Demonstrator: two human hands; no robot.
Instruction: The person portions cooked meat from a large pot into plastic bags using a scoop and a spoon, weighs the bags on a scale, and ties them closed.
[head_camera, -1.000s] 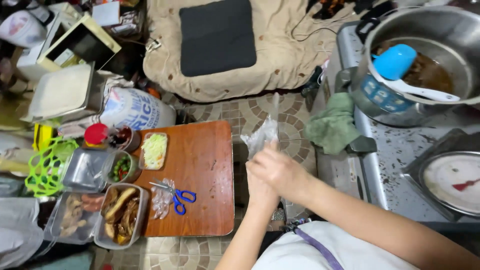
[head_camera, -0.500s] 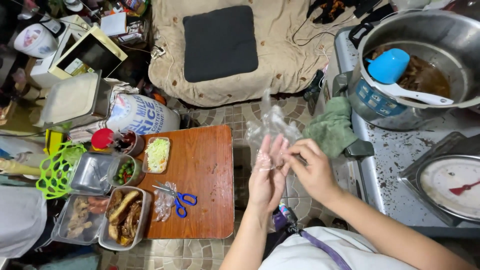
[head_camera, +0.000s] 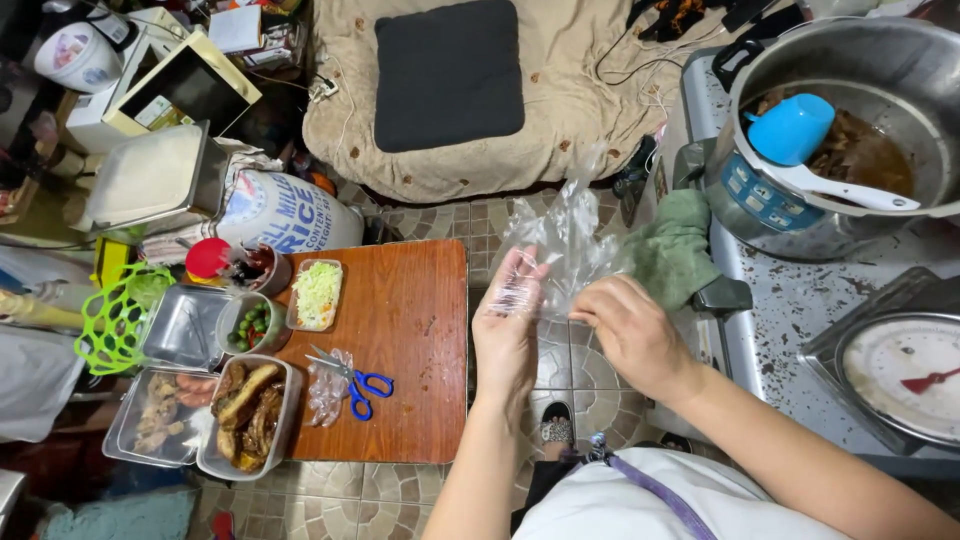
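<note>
L hand (head_camera: 508, 330) + R hand (head_camera: 632, 335) — both grip clear plastic bag (head_camera: 565, 240) | above tile floor (head_camera: 440, 215)

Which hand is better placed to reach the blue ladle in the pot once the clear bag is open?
Right, probably. The right hand is nearer the pot and blue ladle, both on that side. The left hand is flat against the clear plastic bag, toward the wooden table.

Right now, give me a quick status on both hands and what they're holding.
Left hand and right hand both pinch a thin clear plastic bag above the tiled floor. Bag crumpled, looks empty. Blue-handled scissors lie untouched on the brown wooden board.
</note>
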